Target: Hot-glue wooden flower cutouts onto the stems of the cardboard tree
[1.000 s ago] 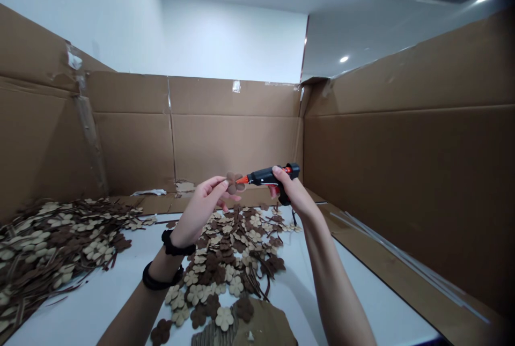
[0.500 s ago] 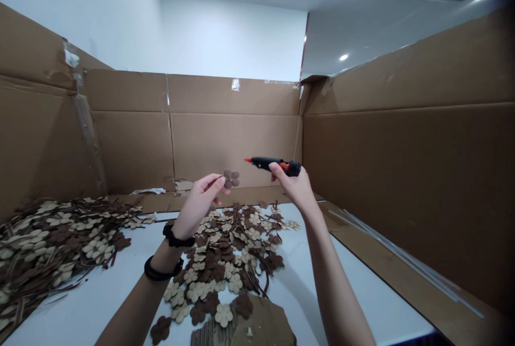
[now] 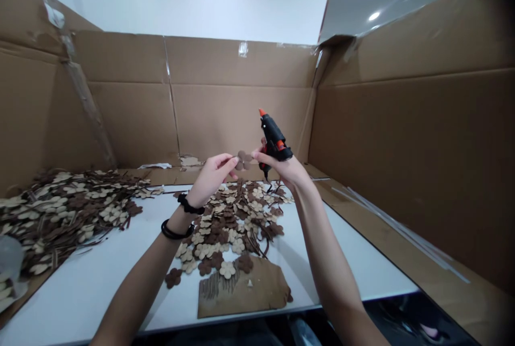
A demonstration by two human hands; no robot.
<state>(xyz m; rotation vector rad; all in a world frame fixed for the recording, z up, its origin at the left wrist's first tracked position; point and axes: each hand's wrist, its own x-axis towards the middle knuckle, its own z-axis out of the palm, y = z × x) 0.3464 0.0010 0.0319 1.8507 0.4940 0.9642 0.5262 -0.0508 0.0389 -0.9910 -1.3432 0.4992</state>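
Observation:
Between the fingertips of my left hand (image 3: 215, 177) is a brown flower cutout (image 3: 243, 160), held up above the table. My right hand (image 3: 287, 166) grips a black and orange hot glue gun (image 3: 273, 134), its orange nozzle pointing up and away. The thumb of that hand reaches to the flower's right petal and seems to touch it. Below both hands lies a heap of brown and cream flower cutouts (image 3: 229, 222) with thin brown strips among them. Nearer to me is a torn piece of cardboard (image 3: 241, 297) with a small whitish blob on it.
A larger heap of flower cutouts and strips (image 3: 76, 201) covers the left side. Cardboard walls (image 3: 237, 104) enclose the white table (image 3: 140, 260). Clear glue sticks (image 3: 402, 233) lie along the right. A translucent container (image 3: 10, 265) stands at the left edge.
The glue gun has swung from pointing left to pointing upward. My right hand has come closer to my left, its thumb now at the flower. The view has tilted down.

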